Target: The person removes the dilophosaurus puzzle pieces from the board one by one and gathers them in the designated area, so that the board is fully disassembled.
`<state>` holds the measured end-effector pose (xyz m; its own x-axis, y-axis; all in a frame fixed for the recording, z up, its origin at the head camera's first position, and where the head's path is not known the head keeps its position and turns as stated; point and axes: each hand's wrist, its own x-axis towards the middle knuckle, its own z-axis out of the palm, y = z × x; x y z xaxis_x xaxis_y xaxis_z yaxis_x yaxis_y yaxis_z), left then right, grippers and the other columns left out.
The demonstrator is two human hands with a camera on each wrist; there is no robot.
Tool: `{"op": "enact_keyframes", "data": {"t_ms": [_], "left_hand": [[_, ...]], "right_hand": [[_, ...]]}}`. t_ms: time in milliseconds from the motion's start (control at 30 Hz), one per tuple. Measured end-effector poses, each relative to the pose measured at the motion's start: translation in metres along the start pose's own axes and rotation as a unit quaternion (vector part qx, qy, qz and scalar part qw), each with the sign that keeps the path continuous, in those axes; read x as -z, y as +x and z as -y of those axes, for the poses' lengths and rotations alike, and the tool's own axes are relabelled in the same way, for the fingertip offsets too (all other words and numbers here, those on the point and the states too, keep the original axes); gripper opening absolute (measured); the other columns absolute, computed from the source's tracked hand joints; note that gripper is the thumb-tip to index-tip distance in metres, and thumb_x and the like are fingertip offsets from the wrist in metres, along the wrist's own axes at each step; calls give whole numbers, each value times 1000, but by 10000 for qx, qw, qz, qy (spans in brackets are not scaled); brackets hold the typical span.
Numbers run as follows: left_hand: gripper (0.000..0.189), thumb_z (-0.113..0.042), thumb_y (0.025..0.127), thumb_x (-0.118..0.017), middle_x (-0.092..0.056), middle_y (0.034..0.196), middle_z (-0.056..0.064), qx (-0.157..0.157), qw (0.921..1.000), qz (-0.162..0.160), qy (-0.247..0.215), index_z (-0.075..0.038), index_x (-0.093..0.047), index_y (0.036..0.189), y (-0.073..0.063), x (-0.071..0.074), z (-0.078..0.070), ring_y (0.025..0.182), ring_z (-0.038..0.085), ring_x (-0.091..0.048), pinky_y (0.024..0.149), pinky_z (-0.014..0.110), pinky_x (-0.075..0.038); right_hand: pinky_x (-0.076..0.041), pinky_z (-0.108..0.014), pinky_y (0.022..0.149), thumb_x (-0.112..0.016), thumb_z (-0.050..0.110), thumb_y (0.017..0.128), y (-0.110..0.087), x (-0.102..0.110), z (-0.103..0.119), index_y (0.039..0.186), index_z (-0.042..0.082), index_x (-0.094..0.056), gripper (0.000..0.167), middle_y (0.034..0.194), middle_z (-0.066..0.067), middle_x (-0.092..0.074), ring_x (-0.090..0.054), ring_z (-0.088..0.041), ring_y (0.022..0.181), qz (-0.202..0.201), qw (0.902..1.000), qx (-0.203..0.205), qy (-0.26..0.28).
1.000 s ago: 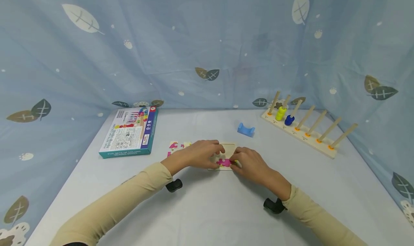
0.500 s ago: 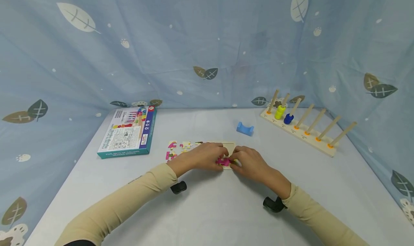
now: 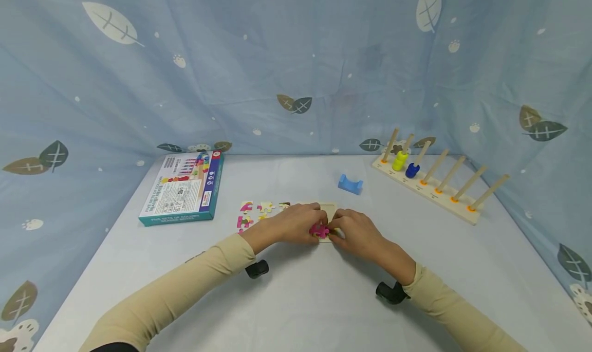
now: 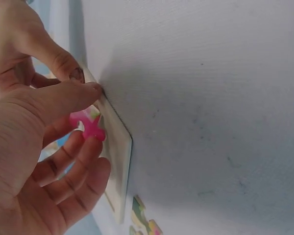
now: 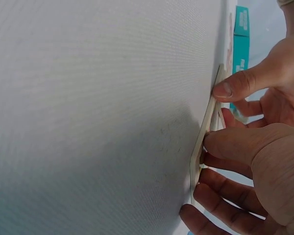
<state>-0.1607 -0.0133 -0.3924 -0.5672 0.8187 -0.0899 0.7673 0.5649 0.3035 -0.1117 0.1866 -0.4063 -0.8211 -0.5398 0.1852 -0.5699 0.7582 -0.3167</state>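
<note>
A pink puzzle piece point(image 3: 319, 231) stands tilted over the front part of a shallow wooden puzzle tray point(image 3: 329, 208). My left hand point(image 3: 299, 223) holds this piece between thumb and fingers; its pink face point(image 4: 92, 126) shows in the left wrist view. From the right, my right hand point(image 3: 356, 234) brings thumb and index finger together at the tray's front right, pinching at a puzzle piece mostly hidden by the fingers. Its other fingers point(image 5: 220, 196) are spread along the tray's edge. Loose puzzle pieces point(image 3: 265, 207) lie left of the tray, partly covered by my left hand.
A flat toy box point(image 3: 180, 190) lies at the left. Behind the tray sits a light-blue curved block point(image 3: 350, 184). At the back right stands a wooden peg board point(image 3: 444, 200) with yellow beads point(image 3: 400, 161) and blue beads point(image 3: 412, 170). A patterned curtain point(image 3: 259, 74) hangs behind.
My left hand has shifted a little right, uncovering more loose pieces. The pink piece, flat in the tray earlier, now looks tipped up between the fingers. My right hand has hardly moved.
</note>
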Motion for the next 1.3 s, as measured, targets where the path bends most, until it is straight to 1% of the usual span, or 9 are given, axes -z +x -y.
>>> {"op": "enact_keyframes", "data": {"t_ms": [333, 500, 600, 733, 800, 900, 1000, 1100, 1300], "left_hand": [[23, -25, 88, -77, -60, 97, -3, -176, 9995, -214, 132, -17, -70, 109, -4, -1, 0, 81, 8, -54, 68, 23, -45], [24, -25, 87, -76, -60, 98, -2, -221, 9991, -331, 127, -17, -72, 109, -8, 1, 1, 77, 8, -53, 66, 22, -45], [27, -24, 86, -76, -60, 97, -2, -170, 9992, -367, 53, -16, -72, 111, -11, 6, 3, 76, 7, -52, 65, 23, -44], [31, -22, 85, -76, -59, 96, -2, 6, 9992, -371, -129, -12, -71, 114, -16, 15, 8, 78, 8, -53, 68, 23, -46], [31, -21, 85, -76, -59, 95, -2, 83, 9989, -407, -201, -11, -71, 114, -20, 19, 10, 78, 8, -54, 69, 24, -46], [30, -22, 84, -76, -59, 95, -2, 145, 9984, -526, -179, -13, -70, 111, -28, 25, 14, 77, 8, -54, 68, 24, -47], [29, -22, 82, -78, -59, 94, -3, 186, 9975, -676, -114, -14, -71, 109, -37, 31, 18, 75, 9, -53, 66, 25, -46], [30, -21, 81, -79, -60, 95, -3, 291, 9963, -802, -133, -13, -72, 109, -47, 35, 22, 76, 10, -53, 66, 26, -47], [32, -20, 80, -81, -61, 97, -3, 570, 9940, -870, -327, -12, -74, 111, -68, 41, 29, 79, 11, -54, 69, 27, -49]], "right_hand": [[-50, -31, 68, -82, 16, 83, 0, 0, 0, 94, 12, -80, 12, 90, 2, -65, -59, -14, 80, -30, 10000, 57, -18], [-50, -30, 68, -82, 16, 83, 1, 0, 1, 94, 11, -80, 13, 90, 1, -65, -60, -14, 80, -27, 10000, 83, -11], [-51, -31, 69, -83, 16, 82, 0, 1, 0, 95, 10, -80, 15, 91, 1, -66, -61, -14, 81, 4, 10000, 49, -39], [-51, -32, 70, -83, 17, 82, 0, 1, 0, 97, 10, -80, 17, 92, 1, -66, -61, -15, 82, 82, 10000, -24, -43], [-51, -32, 70, -83, 18, 82, 0, 0, 0, 98, 10, -80, 18, 92, 1, -66, -61, -15, 82, 122, 9999, -59, -30], [-50, -30, 69, -83, 18, 82, 1, -1, 0, 99, 10, -80, 19, 92, 1, -66, -60, -14, 81, 149, 9999, -83, -25], [-49, -29, 67, -83, 18, 82, 1, -1, 1, 99, 9, -80, 19, 91, 1, -66, -60, -13, 80, 149, 9999, -82, -31], [-48, -29, 66, -83, 17, 82, 1, -1, 1, 99, 9, -81, 19, 90, 2, -66, -59, -12, 78, 118, 9999, -68, -29], [-47, -27, 64, -84, 16, 81, 0, -1, 1, 97, 8, -81, 18, 88, 3, -66, -57, -9, 75, 0, 10000, 9, -24]]}}
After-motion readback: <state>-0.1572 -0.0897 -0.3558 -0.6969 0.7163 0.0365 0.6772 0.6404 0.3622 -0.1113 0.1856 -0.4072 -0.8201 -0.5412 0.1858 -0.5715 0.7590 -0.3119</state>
